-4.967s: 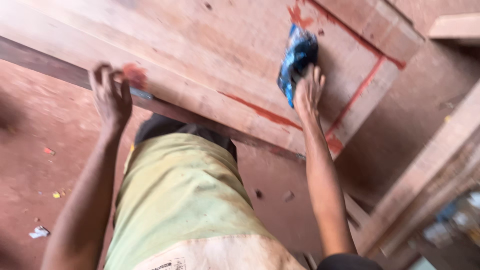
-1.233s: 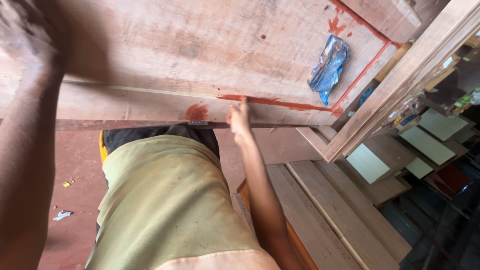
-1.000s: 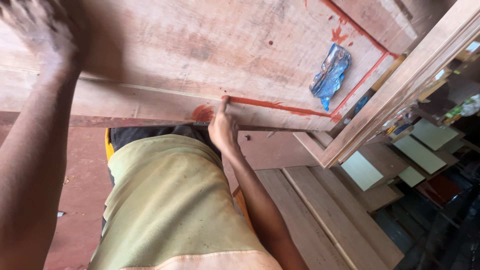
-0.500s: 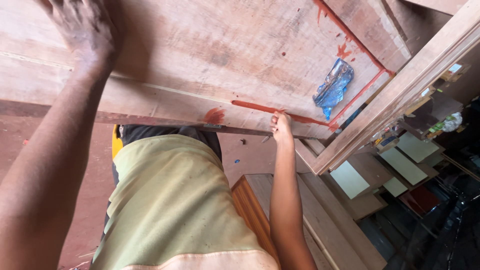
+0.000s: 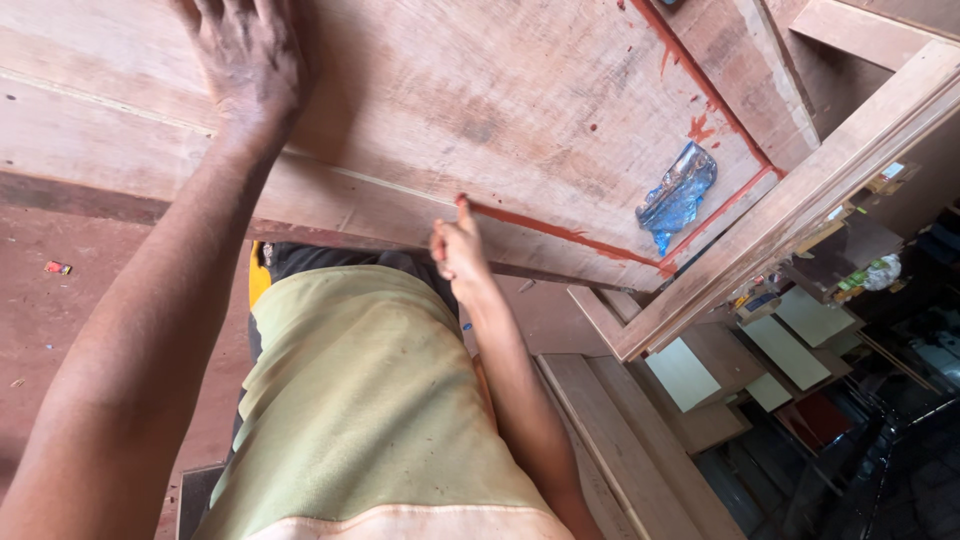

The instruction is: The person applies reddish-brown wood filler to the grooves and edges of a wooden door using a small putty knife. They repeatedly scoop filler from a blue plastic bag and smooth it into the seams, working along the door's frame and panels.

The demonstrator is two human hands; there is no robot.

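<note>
A large wooden panel (image 5: pixel 480 110) lies in front of me, with a red putty line (image 5: pixel 570 235) along its near edge and up its right edge. My left hand (image 5: pixel 250 60) rests flat on the panel's top, fingers spread. My right hand (image 5: pixel 458 250) is at the near edge, its index finger stretched out and touching the left end of the red line, the other fingers curled. A crumpled blue packet (image 5: pixel 678 195) lies on the panel near its right corner.
A long timber rail (image 5: pixel 800 215) slants along the panel's right side. Planks (image 5: pixel 640 440) and light flat boards (image 5: pixel 690 375) lie on the floor at the lower right. The reddish floor (image 5: pixel 60 300) with bits of litter is at the left.
My right hand slid left along the red line on the near edge. My left hand has come further into view on the panel. The view has shifted.
</note>
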